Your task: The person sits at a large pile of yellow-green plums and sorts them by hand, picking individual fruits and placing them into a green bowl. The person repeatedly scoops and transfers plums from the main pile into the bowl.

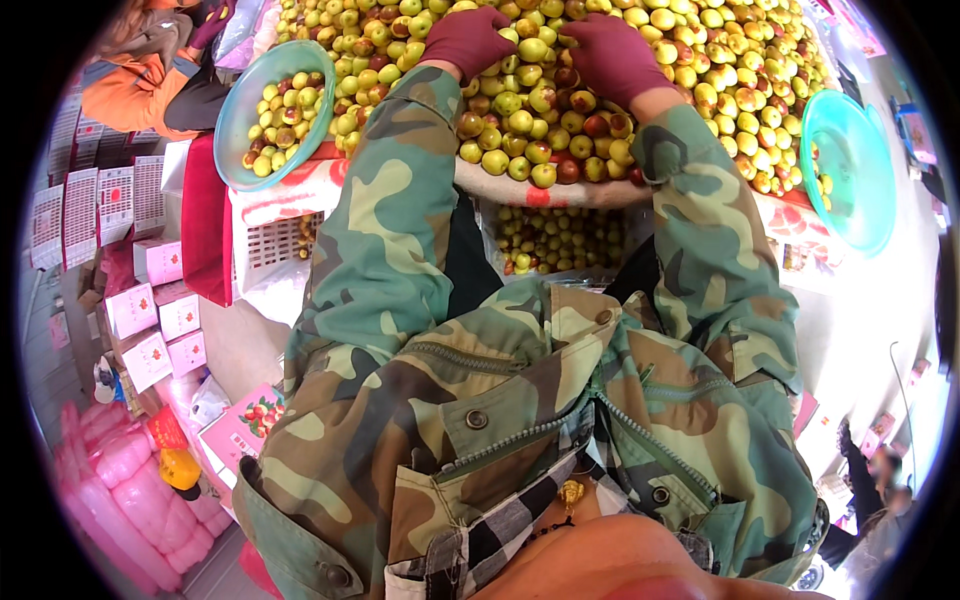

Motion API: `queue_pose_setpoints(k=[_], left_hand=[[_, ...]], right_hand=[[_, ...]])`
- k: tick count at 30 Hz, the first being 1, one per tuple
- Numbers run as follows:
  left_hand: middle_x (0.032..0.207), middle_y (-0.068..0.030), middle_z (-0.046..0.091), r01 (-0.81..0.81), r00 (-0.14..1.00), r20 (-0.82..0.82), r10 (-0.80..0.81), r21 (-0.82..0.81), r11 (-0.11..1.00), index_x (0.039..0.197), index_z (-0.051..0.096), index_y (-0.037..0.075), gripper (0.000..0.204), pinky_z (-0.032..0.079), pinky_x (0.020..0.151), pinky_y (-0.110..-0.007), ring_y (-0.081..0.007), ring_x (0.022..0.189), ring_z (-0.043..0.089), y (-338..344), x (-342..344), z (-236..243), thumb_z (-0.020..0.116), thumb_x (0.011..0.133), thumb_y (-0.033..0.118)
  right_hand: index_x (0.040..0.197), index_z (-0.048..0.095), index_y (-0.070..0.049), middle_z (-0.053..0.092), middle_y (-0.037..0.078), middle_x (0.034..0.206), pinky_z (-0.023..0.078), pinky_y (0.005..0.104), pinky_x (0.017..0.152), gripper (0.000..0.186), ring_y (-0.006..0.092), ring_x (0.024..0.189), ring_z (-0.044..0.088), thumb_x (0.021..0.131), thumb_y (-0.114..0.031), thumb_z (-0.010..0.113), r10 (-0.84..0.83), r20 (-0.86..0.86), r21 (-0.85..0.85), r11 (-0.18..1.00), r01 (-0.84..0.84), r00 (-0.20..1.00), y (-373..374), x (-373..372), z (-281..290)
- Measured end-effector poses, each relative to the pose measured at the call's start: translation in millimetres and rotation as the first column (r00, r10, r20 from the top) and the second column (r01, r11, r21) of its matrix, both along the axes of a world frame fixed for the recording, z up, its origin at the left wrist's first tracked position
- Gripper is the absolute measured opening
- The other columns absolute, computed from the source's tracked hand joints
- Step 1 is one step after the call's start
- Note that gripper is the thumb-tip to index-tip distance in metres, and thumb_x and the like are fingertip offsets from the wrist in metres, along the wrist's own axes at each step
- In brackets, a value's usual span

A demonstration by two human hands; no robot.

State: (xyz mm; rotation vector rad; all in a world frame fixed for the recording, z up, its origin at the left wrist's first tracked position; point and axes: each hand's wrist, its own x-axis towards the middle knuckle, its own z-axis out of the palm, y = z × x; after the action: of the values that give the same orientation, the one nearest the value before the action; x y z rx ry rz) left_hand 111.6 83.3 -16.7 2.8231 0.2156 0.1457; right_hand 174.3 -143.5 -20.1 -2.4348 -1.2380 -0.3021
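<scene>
Both my hands wear dark red gloves and rest over a wide heap of yellow-green jujubes [524,122] with reddish-brown patches. My left hand [466,44] is closed at the far side of the heap, its fingers curled inward among the fruit. Across a narrow gap, my right hand [618,62] is also closed, fingertips bent down toward the jujubes and pointing left. Whether either hand has a fruit inside is hidden by the gloves and the pile. The heap lies on a padded cloth edge [555,192] right in front of me.
A pale blue bowl [232,125] partly filled with jujubes stands at the left, a turquoise bowl [865,185] at the right. Below the edge sits a crate of jujubes [560,240]. Pink cartons [150,358] are stacked left. Another person in orange sleeves [140,95] is at the far left.
</scene>
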Motion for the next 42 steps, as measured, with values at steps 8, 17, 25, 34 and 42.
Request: queue_pose_setpoints(k=[8, 17, 25, 34, 42], left_hand=[[0.106, -0.0071, 0.072, -0.026, 0.997, -0.074, 0.027, 0.015, 1.0, 0.115, 0.069, 0.018, 0.048, 0.053, 0.087, -0.038, -0.025, 0.099, 0.068, 5.8, 1.1, -7.8, 0.073, 0.072, 0.039], [0.105, -0.0113, 0.071, 0.068, 0.997, 0.069, -0.031, -0.636, 0.769, 0.115, 0.069, 0.01, 0.048, 0.054, 0.083, -0.036, -0.0236, 0.094, 0.069, 32.3, -13.7, 5.2, 0.078, 0.073, 0.031], [0.077, -0.0021, 0.063, -0.097, 0.972, 0.024, 0.233, -0.865, 0.492, 0.124, 0.059, 0.008, 0.038, 0.048, 0.053, -0.03, -0.0139, 0.065, 0.059, 15.7, -19.6, 24.4, 0.066, 0.088, 0.018], [0.1, -0.0187, 0.072, -0.204, 0.931, -0.308, 0.195, 0.004, 0.979, 0.101, 0.074, 0.006, 0.05, 0.054, 0.084, -0.044, -0.0335, 0.094, 0.069, 40.5, -39.4, 45.4, 0.072, 0.073, 0.047], [0.101, -0.0164, 0.07, -0.235, 0.941, -0.197, 0.274, 0.201, 0.951, 0.103, 0.069, 0.008, 0.042, 0.053, 0.082, -0.043, -0.0343, 0.093, 0.067, 10.4, -24.7, 16.1, 0.069, 0.074, 0.038]], right_hand=[[0.08, 0.071, -0.008, 0.068, 0.016, 0.082, 0.054, 0.045, 0.066, 0.015, 0.0364, 0.079, 0.067, 0.071, -0.019, 0.066, -0.012, 0.027, -0.252, 0.967, 0.018, 1.0, 41.8, -13.1, 46.6], [0.098, 0.068, -0.017, 0.065, 0.007, 0.096, 0.053, 0.0428, 0.076, 0.021, 0.029, 0.091, 0.066, 0.078, -0.015, 0.064, -0.003, 0.207, -0.222, 0.974, 0.05, 0.978, 52.0, 4.1, 5.7], [0.093, 0.067, -0.017, 0.064, 0.005, 0.088, 0.052, 0.042, 0.07, 0.018, 0.0268, 0.086, 0.066, 0.079, -0.009, 0.061, 0.211, 0.29, -0.176, 0.971, -0.164, 0.934, 55.5, 16.4, -2.8], [0.092, 0.066, -0.017, 0.065, 0.005, 0.089, 0.051, 0.0428, 0.072, 0.019, 0.0281, 0.084, 0.066, 0.073, -0.013, 0.068, 0.12, 0.249, -0.089, 0.991, -0.101, 0.961, 45.7, 21.1, -7.6], [0.112, 0.066, -0.009, 0.07, 0.017, 0.084, 0.056, 0.0376, 0.063, 0.044, 0.0247, 0.068, 0.069, 0.072, -0.027, 0.077, -0.083, -0.507, 0.344, 0.893, 0.29, 0.858, 32.7, 24.6, 32.9]])
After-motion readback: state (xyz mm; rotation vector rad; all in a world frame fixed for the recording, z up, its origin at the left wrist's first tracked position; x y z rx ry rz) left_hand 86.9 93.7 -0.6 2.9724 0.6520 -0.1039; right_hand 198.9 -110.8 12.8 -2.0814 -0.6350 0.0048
